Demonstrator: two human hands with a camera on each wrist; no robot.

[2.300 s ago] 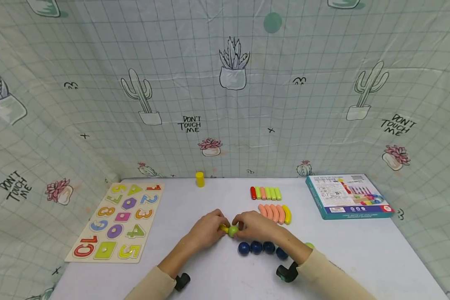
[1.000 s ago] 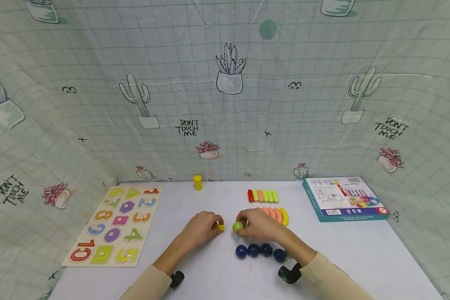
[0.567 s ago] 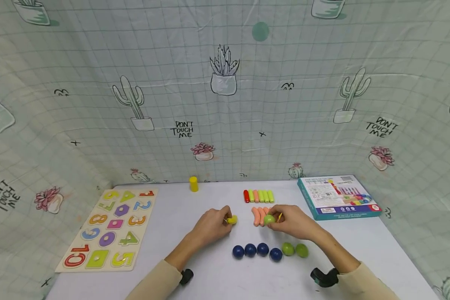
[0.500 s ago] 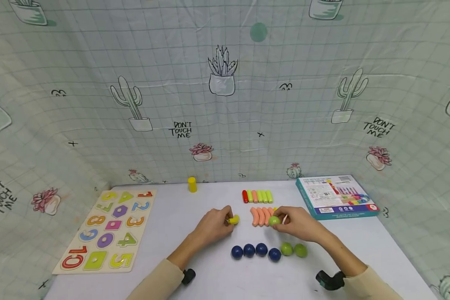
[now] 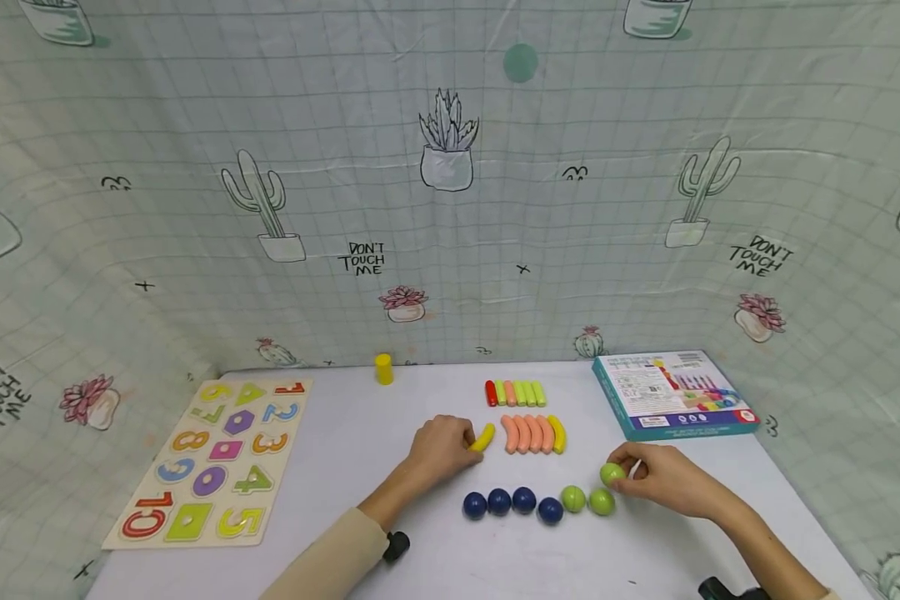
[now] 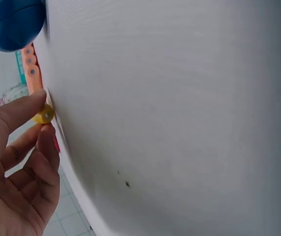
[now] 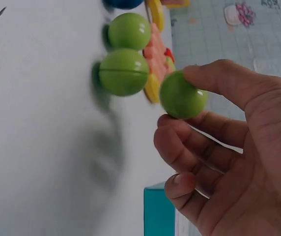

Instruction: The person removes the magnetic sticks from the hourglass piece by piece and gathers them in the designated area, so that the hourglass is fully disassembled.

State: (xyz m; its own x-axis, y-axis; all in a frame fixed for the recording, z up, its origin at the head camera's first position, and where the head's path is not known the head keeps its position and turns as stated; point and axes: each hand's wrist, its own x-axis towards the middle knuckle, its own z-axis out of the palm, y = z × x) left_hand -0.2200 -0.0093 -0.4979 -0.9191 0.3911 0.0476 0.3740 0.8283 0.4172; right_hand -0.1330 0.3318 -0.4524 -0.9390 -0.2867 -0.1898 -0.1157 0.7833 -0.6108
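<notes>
My left hand [image 5: 440, 451] pinches a yellow curved bead [image 5: 483, 437] between thumb and fingertips, just left of a row of curved pieces. In the left wrist view the bead's end [image 6: 44, 114] shows a small hole. My right hand [image 5: 667, 477] holds a green ball bead [image 7: 182, 95] between thumb and fingers, close beside two more green balls [image 5: 602, 502] on the table. Several dark blue balls [image 5: 523, 500] continue that row to the left. Salmon curved beads [image 5: 523, 434] with a yellow one [image 5: 557, 434] at their right end lie behind.
A row of small red, green and salmon sticks [image 5: 514, 392] lies at the back. A teal box [image 5: 675, 396] stands at the back right, a number puzzle board [image 5: 225, 450] on the left. A yellow cylinder [image 5: 384, 368] stands near the rear edge.
The right hand has parted from the left and carried the green ball rightward to the other green balls. The left hand has shifted a little right with the yellow curved bead.
</notes>
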